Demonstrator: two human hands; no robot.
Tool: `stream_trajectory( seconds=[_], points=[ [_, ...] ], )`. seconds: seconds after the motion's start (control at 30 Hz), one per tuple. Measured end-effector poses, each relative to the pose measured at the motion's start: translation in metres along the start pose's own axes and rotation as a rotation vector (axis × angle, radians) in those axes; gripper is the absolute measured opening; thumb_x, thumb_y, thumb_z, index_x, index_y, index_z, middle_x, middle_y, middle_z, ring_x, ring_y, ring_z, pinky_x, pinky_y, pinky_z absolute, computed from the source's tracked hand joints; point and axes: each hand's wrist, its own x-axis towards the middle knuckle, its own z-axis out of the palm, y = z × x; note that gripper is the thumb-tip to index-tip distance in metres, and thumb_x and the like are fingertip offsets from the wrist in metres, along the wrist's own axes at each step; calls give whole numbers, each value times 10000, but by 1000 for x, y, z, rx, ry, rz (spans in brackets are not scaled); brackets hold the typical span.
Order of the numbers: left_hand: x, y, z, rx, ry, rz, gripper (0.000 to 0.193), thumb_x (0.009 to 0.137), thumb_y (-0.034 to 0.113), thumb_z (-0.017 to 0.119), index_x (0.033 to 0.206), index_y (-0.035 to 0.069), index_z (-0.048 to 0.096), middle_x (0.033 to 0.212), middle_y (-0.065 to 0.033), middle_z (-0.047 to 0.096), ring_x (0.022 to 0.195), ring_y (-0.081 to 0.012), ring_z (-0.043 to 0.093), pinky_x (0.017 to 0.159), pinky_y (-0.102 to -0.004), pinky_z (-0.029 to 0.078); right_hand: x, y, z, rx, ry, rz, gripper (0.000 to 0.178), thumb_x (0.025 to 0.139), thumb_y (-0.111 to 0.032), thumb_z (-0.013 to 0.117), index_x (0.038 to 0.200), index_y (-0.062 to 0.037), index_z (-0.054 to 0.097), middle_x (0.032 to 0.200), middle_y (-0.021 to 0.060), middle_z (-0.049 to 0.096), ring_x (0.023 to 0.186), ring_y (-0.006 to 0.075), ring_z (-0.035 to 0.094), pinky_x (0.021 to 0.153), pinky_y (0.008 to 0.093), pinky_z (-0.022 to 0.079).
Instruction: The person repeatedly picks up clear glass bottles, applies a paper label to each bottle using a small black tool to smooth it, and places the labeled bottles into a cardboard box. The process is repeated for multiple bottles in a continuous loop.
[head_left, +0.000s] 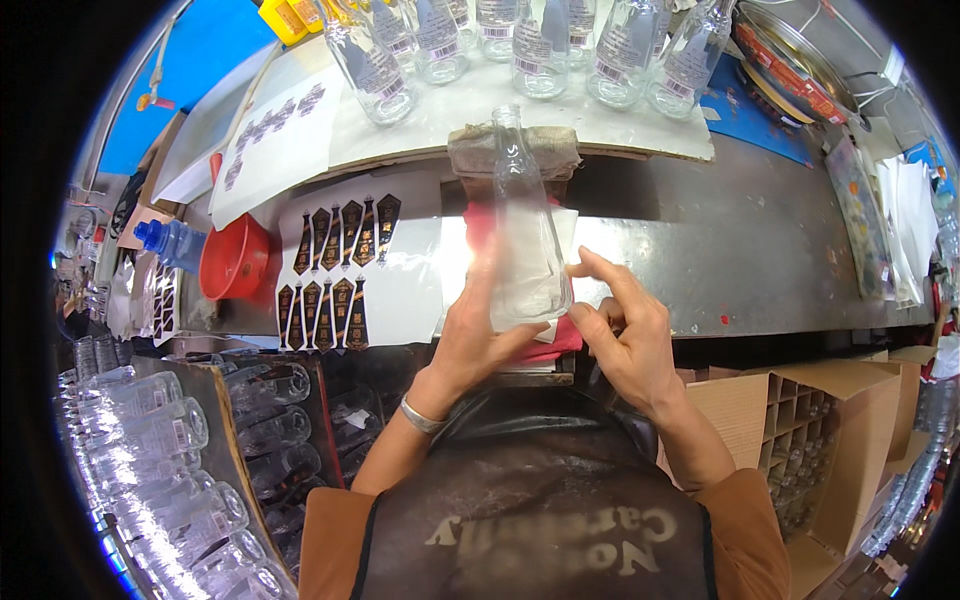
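A clear glass bottle (528, 240) lies tilted in front of me, its neck away from me on a folded cloth (560, 150). My left hand (470, 335) is closed around its left side near the base, the thumb across the bottom end; the fingers are partly blurred. At the bottle's lower right, my right hand (632, 335) has its index finger and thumb apart, the tips close to the glass. Whether they touch it I cannot tell. Its other fingers are curled. Pink cloth and white paper show beneath the bottle. To the left lies a sheet of dark tie-shaped stickers (340, 235).
Several labelled glass bottles (540, 55) stand on the white board (430, 115) at the back. A red bowl (235, 262) and a blue-capped bottle (170, 240) are at left. Crated bottles (150, 420) are lower left; a divided cardboard box (860, 420) is lower right.
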Motion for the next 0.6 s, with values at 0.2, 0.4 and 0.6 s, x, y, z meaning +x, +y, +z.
stream_trajectory(
  seconds=[0.2,0.4,0.6],
  points=[
    [-2,6,1,135,94,114,983,701,67,862,1542,17,356,1565,-229,383,1430,-365,420,1149,-422,406,-1,42,16,-1,-78,84,375,959,-118,656,1292,44,598,1126,116,641,644,103,553,601,256,458],
    [-5,9,-1,213,122,172,907,707,89,851,1501,11,419,1539,-254,400,1345,-414,477,1109,-440,422,2,41,17,-74,-129,45,342,977,-74,601,1296,51,592,1123,131,622,850,163,601,765,288,489],
    [-51,-19,-32,362,248,44,717,801,247,824,1405,8,521,1497,-289,431,1336,-449,471,1113,-478,397,-8,54,12,73,-112,152,366,974,-114,619,1311,26,603,1113,95,652,709,109,548,630,260,470]
  ],
)
